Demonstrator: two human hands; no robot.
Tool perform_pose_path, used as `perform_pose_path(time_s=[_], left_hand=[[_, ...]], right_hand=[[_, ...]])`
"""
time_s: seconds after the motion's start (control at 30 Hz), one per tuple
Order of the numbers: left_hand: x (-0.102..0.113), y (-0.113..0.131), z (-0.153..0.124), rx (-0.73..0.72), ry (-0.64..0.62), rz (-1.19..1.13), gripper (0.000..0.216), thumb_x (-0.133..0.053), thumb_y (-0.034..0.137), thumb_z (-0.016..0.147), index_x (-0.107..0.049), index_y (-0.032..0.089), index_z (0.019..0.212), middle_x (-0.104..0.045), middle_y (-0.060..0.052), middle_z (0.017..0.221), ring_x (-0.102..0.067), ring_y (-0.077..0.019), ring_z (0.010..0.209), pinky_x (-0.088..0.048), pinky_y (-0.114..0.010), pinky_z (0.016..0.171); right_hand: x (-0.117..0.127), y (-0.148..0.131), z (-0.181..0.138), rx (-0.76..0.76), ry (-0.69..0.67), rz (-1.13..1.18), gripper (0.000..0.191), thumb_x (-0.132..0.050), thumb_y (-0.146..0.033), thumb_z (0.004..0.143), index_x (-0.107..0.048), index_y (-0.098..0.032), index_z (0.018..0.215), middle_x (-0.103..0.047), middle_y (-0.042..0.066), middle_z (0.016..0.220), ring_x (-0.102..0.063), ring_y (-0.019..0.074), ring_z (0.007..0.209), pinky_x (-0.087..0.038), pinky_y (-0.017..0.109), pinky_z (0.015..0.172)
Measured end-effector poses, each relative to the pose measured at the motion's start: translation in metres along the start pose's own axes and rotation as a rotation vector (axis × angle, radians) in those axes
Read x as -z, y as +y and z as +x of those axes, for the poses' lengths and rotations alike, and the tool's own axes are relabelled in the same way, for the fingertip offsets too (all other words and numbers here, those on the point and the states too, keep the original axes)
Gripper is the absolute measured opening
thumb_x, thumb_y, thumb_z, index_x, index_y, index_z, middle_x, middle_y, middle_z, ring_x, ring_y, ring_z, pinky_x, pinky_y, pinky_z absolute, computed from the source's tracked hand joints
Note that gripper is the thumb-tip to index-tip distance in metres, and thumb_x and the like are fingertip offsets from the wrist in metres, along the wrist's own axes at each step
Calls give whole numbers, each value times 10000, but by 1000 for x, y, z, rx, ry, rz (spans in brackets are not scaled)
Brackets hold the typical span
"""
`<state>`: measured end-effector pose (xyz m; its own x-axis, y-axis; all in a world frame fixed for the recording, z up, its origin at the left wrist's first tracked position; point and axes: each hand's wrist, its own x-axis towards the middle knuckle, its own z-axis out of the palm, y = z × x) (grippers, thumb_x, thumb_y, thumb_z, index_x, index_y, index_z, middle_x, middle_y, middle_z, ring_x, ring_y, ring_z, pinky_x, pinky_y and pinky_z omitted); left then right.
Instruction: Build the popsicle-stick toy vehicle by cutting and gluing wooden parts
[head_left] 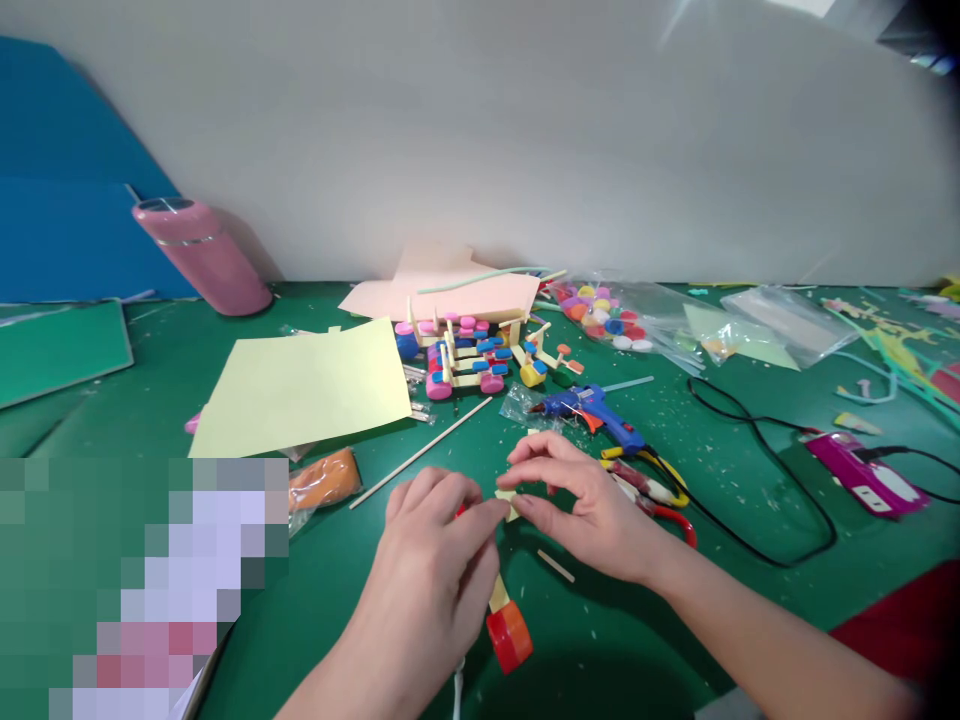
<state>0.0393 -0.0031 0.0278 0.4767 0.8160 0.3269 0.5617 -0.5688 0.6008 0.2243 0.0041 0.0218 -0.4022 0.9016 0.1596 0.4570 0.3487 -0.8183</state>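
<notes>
My left hand (442, 550) is closed around a small toy model, which it mostly hides. Below the hand, a pale yellow strip and a red bottle-cap wheel (510, 637) of that model stick out, with another bit of red at the fingers. My right hand (577, 500) pinches a small pale yellow piece (508, 500) between thumb and fingertips, right beside the left thumb. A short thin stick (556, 566) lies under the right hand. Just beyond it is a blue glue gun (592, 405), its nozzle pointing left over a scrap of clear plastic.
Several small cap-wheeled models (465, 365) stand behind the hands. Left are a yellow sheet (307, 390), an orange packet (326, 480), a long stick (420, 455) and a pink bottle (206, 255). Right are red-handled pliers (679, 522), a purple power strip (862, 475) with cables, and bagged caps (604, 315).
</notes>
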Motion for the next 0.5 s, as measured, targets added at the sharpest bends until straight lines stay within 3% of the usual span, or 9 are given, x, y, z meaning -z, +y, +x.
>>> perform_pose_path(time_s=[0.13,0.5], left_hand=[[0,1,4,36,11,-3,191,-454,138,819,-629,195,770,-551,-21,731,-467,-169,721,-366,-341,672],[-3,0,13,-35,-34,169,157,-478,178,827,-626,206,781,-547,-9,684,-453,-176,709,-335,-343,663]], right_hand=[[0,0,0,19,18,-11,195,-534,-206,853,-623,-158,1019,-492,71,1043,-494,156,1009,-394,262,890],[-5,7,-6,167,182,-131,263,-559,-169,816,-576,-142,1077,-507,85,1034,-494,182,990,-408,297,861]])
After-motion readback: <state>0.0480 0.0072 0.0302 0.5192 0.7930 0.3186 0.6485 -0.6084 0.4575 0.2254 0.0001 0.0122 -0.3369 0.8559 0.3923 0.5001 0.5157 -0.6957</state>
